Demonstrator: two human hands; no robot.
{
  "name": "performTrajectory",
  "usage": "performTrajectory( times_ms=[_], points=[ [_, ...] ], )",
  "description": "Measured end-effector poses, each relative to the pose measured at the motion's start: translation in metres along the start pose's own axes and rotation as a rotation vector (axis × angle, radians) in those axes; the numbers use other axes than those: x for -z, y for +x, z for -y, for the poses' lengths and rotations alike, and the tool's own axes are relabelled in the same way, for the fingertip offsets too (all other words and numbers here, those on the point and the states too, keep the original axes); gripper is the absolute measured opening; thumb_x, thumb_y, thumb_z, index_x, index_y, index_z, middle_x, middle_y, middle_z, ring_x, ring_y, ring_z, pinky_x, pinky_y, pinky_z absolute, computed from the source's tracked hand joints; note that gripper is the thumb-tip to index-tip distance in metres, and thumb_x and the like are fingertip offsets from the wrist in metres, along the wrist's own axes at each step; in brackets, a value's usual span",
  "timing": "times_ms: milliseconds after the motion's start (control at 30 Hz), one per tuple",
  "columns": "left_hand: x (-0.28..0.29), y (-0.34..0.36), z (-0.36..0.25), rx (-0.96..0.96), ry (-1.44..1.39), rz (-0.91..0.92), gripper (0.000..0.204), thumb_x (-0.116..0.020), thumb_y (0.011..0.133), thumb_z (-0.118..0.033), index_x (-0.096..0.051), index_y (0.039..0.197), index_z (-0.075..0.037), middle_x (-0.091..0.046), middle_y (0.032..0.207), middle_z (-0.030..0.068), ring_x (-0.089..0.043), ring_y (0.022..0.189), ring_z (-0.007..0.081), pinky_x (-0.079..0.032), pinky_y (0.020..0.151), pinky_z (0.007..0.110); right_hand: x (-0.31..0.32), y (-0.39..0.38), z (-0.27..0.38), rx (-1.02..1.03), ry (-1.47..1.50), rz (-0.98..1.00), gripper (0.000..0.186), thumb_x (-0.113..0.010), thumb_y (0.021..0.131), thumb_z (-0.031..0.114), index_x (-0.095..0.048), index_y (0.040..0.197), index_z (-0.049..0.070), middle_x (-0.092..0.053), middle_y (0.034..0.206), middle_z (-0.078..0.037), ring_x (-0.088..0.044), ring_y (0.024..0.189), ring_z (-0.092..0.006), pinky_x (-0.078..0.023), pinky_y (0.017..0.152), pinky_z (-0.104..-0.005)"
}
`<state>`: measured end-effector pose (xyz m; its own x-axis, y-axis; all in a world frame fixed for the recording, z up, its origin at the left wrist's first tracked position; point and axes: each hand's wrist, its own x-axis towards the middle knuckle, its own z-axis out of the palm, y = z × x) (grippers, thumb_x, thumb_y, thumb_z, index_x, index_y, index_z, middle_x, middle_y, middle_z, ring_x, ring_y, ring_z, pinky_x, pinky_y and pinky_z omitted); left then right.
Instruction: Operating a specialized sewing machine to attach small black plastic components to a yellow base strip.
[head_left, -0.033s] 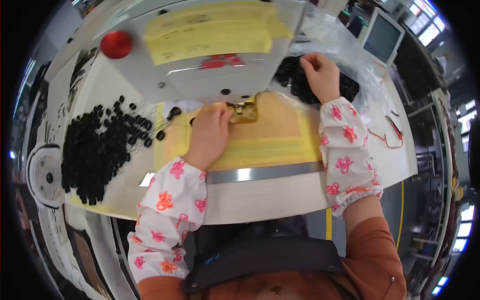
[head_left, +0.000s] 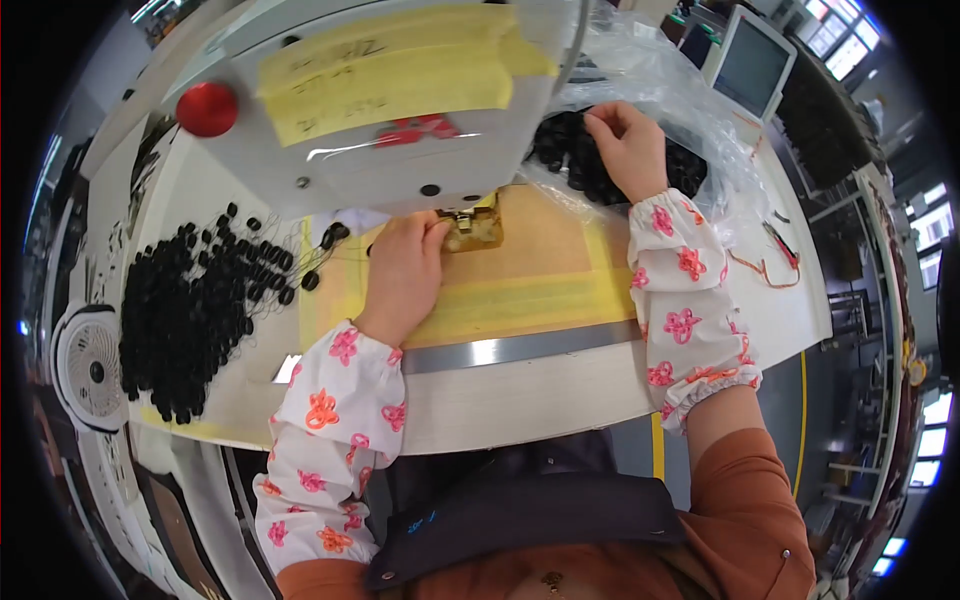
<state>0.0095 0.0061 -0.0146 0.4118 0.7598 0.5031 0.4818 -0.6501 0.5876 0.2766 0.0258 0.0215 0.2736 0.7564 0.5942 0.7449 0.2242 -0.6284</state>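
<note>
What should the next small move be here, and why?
Probably the right hand should take one piece from the pile of black pieces: its pinched thumb and forefinger are right at that pile, though whether they grip a piece is unclear. The left hand is at the small metal fixture under the machine head, so it seems best left there.

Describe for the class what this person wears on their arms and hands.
The left hand and right hand wear no gloves. Loose white sleeve covers with pink and orange flower-like prints wrap both forearms; the right one's gathered edge shows. Rust-brown garment sleeves appear beyond them.
</note>
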Motion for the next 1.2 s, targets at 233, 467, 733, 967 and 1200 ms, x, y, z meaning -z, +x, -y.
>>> performTrajectory(
  times_ms=[233, 467, 733, 967, 1200],
  points=[
    [0.013, 0.001, 0.007, 0.170, 0.065, 0.075, 0.021, -0.054, 0.082, -0.020, -0.058, 0.082, 0.001, -0.058, 0.067, 0.0128, -0.056, 0.062, 0.0263, -0.042, 0.055, 0.033, -0.024, -0.022, 0.011, 0.303, -0.227, 0.154, 0.016, -0.061, 0.068, 0.004, -0.058, 0.084, 0.002, -0.058, 0.082, -0.011, -0.057, 0.070, -0.0251, -0.046, 0.062, -0.0313],
    [0.021, 0.008, -0.009, 0.286, 0.097, 0.169, 0.026, -0.060, 0.076, -0.027, -0.062, 0.081, -0.001, -0.061, 0.067, 0.0109, -0.059, 0.060, 0.0206, -0.044, 0.055, 0.029, -0.028, -0.014, 0.015, 0.270, -0.300, 0.184, 0.016, -0.058, 0.068, 0.008, -0.055, 0.083, 0.002, -0.055, 0.087, -0.013, -0.053, 0.080, -0.0299, -0.043, 0.069, -0.0373],
    [0.013, 0.005, -0.002, 0.190, 0.203, 0.165, 0.022, -0.055, 0.079, -0.023, -0.061, 0.078, -0.002, -0.058, 0.068, 0.0149, -0.056, 0.064, 0.0323, -0.043, 0.057, 0.036, -0.018, -0.049, 0.061, 0.115, 0.088, 0.303, 0.016, -0.058, 0.069, 0.005, -0.054, 0.084, 0.002, -0.055, 0.074, -0.013, -0.056, 0.066, -0.0282, -0.045, 0.058, -0.0336],
    [0.013, 0.001, 0.012, 0.122, -0.065, 0.058, 0.019, -0.052, 0.083, -0.017, -0.055, 0.084, 0.002, -0.056, 0.067, 0.0124, -0.053, 0.059, 0.0236, -0.041, 0.056, 0.031, -0.036, -0.083, 0.088, 0.198, 0.304, 0.531, 0.019, -0.055, 0.069, -0.001, -0.052, 0.088, -0.001, -0.055, 0.078, -0.015, -0.057, 0.071, -0.0304, -0.046, 0.059, -0.0348],
    [0.024, 0.002, -0.002, 0.283, -0.367, 0.266, 0.015, -0.051, 0.084, -0.012, -0.054, 0.087, 0.002, -0.053, 0.067, 0.0023, -0.044, 0.059, 0.0062, -0.037, 0.054, 0.022, -0.040, -0.087, 0.087, 0.183, 0.194, 0.486, 0.034, -0.054, 0.065, -0.003, -0.046, 0.098, 0.003, -0.052, 0.082, -0.015, -0.054, 0.067, -0.0318, -0.045, 0.057, -0.0370]
  ],
)
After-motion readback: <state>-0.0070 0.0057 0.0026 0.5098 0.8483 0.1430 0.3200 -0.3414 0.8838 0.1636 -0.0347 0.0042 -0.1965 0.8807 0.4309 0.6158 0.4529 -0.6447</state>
